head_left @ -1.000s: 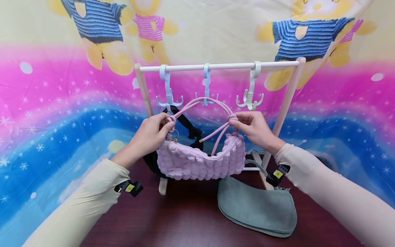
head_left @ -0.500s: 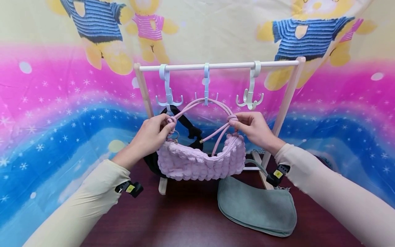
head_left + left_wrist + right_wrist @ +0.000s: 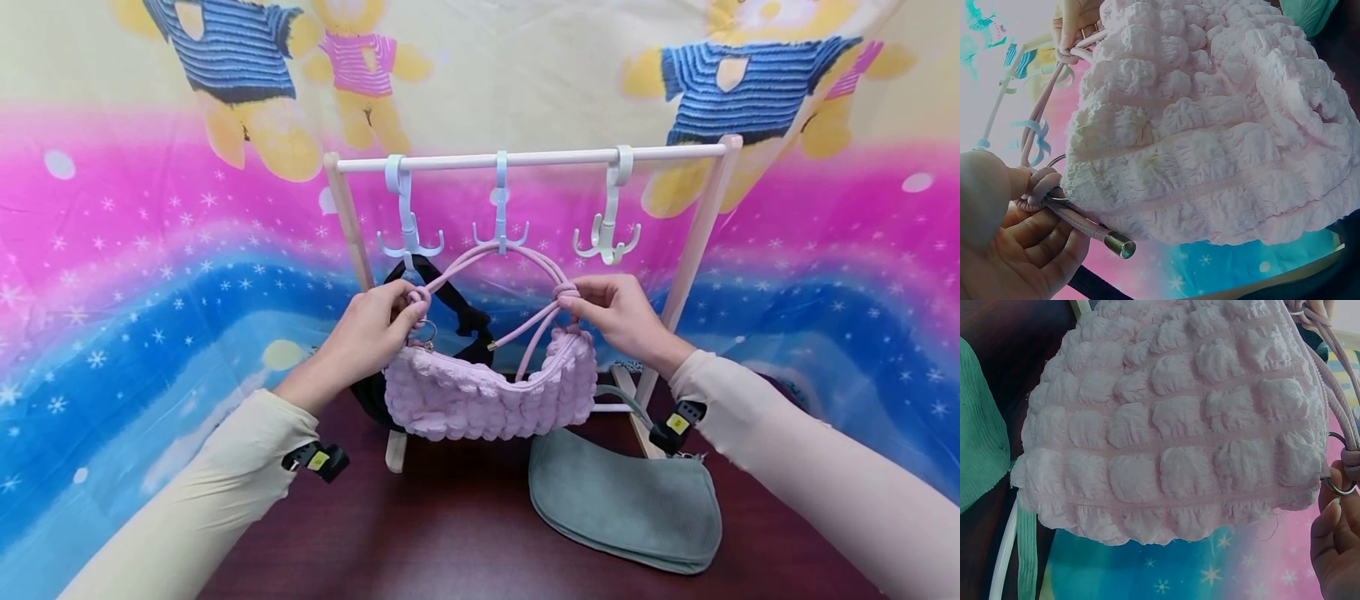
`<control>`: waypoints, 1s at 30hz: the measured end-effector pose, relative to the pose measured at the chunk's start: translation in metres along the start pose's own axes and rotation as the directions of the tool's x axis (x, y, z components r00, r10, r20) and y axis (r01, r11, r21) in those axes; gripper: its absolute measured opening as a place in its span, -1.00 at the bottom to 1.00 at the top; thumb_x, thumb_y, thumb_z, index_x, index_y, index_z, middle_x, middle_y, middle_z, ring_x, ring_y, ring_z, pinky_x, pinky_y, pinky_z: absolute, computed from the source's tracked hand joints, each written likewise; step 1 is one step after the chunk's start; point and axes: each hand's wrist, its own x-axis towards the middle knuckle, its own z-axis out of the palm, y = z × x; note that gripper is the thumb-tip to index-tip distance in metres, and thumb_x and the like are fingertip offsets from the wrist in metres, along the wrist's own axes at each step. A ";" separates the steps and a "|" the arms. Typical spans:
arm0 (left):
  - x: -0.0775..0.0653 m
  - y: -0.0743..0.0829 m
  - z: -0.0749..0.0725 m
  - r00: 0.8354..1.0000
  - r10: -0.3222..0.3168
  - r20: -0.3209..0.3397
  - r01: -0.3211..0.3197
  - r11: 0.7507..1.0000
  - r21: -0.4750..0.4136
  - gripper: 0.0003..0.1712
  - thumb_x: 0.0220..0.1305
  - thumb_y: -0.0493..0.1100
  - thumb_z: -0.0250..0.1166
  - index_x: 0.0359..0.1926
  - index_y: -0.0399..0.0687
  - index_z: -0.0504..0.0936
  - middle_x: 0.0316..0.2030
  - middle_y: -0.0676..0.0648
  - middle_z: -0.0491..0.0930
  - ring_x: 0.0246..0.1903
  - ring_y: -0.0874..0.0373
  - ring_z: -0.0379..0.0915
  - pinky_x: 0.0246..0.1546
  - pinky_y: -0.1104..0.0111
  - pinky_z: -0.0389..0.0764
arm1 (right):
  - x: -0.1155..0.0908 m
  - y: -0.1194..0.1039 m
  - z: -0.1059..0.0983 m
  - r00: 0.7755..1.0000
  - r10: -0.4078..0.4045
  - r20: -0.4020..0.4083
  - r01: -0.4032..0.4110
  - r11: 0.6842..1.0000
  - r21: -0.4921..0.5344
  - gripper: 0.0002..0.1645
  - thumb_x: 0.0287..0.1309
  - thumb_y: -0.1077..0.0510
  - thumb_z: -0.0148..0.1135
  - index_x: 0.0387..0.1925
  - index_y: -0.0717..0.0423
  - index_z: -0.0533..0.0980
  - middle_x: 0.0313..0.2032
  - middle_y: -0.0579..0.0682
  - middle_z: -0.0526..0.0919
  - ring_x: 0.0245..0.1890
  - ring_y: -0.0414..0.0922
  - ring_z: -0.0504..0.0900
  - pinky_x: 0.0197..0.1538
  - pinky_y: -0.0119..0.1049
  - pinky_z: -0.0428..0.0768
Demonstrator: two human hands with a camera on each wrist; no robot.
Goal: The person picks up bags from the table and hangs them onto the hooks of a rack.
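A pink puffy handbag (image 3: pixel 487 400) hangs between both hands in front of the rack. My left hand (image 3: pixel 369 329) pinches the knot at the left end of its cord strap (image 3: pixel 468 260); a metal-tipped cord end (image 3: pixel 1119 244) pokes out beside those fingers in the left wrist view. At the strap's other end, my right hand (image 3: pixel 622 312) pinches the right knot. The strap arches up to the middle blue hook (image 3: pixel 501 208) and overlaps its lower end. Whether the hook carries the strap I cannot tell.
A wooden rack (image 3: pixel 551 158) also bears a left blue hook (image 3: pixel 408 217) and a right pale green hook (image 3: pixel 609 217). Behind the handbag hangs a black bag (image 3: pixel 371 396), mostly hidden. A grey-green bag (image 3: pixel 626 500) lies on the dark table (image 3: pixel 420 533) at the right.
The strap's arch has dropped slightly against the middle hook, whose side prongs now show above it. Both hands have sunk a little with the handbag and keep their hold on the knots.
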 end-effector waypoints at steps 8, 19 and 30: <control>0.000 -0.003 0.005 1.000 -0.001 0.005 0.001 1.000 -0.002 -0.76 0.55 -0.05 0.11 0.03 -0.06 0.57 -0.36 -0.10 0.60 -0.46 0.11 0.50 -0.44 0.28 0.51 | -0.001 0.004 0.001 1.000 0.007 0.008 -0.007 1.000 -0.003 -0.65 0.38 0.12 0.24 0.07 0.25 0.63 -0.27 -0.10 0.78 -0.39 -0.16 0.73 -0.26 -0.32 0.70; -0.001 -0.003 0.010 1.000 -0.009 0.021 0.009 1.000 -0.009 -0.75 0.55 -0.05 0.10 0.04 -0.08 0.56 -0.34 -0.12 0.61 -0.46 0.12 0.52 -0.43 0.28 0.54 | -0.002 0.008 0.002 0.999 0.029 0.021 -0.029 1.000 -0.002 -0.65 0.39 0.14 0.23 0.10 0.23 0.63 -0.08 0.30 0.75 -0.35 -0.20 0.75 -0.20 -0.34 0.71; -0.003 -0.006 0.016 0.999 0.005 0.032 -0.005 1.000 0.005 -0.74 0.56 -0.06 0.10 0.05 -0.10 0.56 -0.30 -0.15 0.63 -0.42 0.16 0.57 -0.39 0.29 0.55 | -0.001 0.015 0.006 0.999 0.037 0.026 -0.037 0.999 -0.002 -0.64 0.38 0.16 0.24 0.13 0.23 0.62 -0.01 0.29 0.74 -0.24 -0.16 0.79 -0.12 -0.36 0.72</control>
